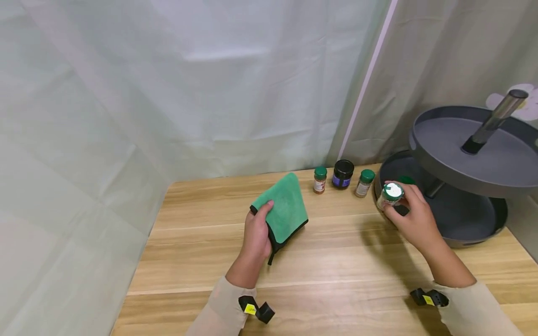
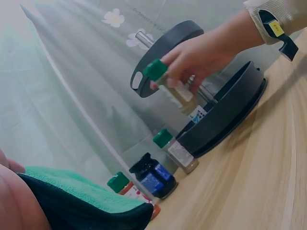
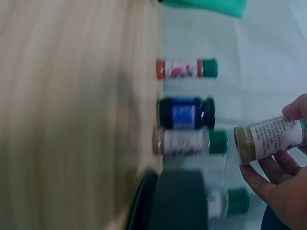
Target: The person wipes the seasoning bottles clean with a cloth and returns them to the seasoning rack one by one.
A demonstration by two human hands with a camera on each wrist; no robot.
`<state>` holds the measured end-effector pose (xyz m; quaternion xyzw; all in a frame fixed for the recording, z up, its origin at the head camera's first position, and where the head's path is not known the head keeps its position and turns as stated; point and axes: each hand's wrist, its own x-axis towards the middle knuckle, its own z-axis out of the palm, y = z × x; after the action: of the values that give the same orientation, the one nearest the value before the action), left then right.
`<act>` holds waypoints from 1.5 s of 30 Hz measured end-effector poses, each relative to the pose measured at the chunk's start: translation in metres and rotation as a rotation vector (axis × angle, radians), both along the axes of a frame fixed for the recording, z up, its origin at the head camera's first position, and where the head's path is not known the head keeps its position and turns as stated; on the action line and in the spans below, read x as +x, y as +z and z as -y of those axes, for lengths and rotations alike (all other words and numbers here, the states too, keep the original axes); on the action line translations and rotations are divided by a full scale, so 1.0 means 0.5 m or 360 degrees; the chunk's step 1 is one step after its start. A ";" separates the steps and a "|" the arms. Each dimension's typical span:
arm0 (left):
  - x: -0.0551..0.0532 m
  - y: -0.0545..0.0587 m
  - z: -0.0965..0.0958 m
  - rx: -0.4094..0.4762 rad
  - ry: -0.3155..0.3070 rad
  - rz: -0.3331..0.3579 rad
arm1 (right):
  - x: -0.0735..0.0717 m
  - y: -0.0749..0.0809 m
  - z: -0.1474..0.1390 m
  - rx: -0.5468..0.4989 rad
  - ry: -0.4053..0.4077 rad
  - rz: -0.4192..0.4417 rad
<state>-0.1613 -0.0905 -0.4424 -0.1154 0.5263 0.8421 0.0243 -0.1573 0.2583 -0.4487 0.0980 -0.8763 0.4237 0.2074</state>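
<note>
My left hand (image 1: 256, 233) grips a folded green cloth (image 1: 286, 207) with black edging, its thumb on top, above the wooden table. My right hand (image 1: 415, 219) holds a green-lidded spice jar (image 3: 273, 139) between thumb and fingers, raised by the near rim of the lower tray (image 1: 466, 221). In the right wrist view, this jar is tilted and shows a white printed label over tan contents. Another green-capped jar (image 3: 237, 201) stands inside the lower tray, partly hidden by its wall.
Along the table's back edge stand a red-brown spice jar (image 1: 319, 180), a black jar with a blue label (image 1: 342, 174) and a green-lidded jar (image 1: 364, 183). The grey upper tray (image 1: 449, 140) overhangs the lower one on a metal post (image 1: 498, 119). A curtain (image 1: 252, 93) hangs behind.
</note>
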 end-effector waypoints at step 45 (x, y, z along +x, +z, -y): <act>0.002 0.000 -0.001 -0.0019 -0.0035 -0.0005 | 0.005 -0.050 -0.134 0.0404 -0.0299 0.0471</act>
<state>-0.1603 -0.0899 -0.4422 -0.1083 0.5325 0.8389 0.0321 -0.1547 0.3255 -0.4735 -0.0219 -0.9487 0.2987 0.1011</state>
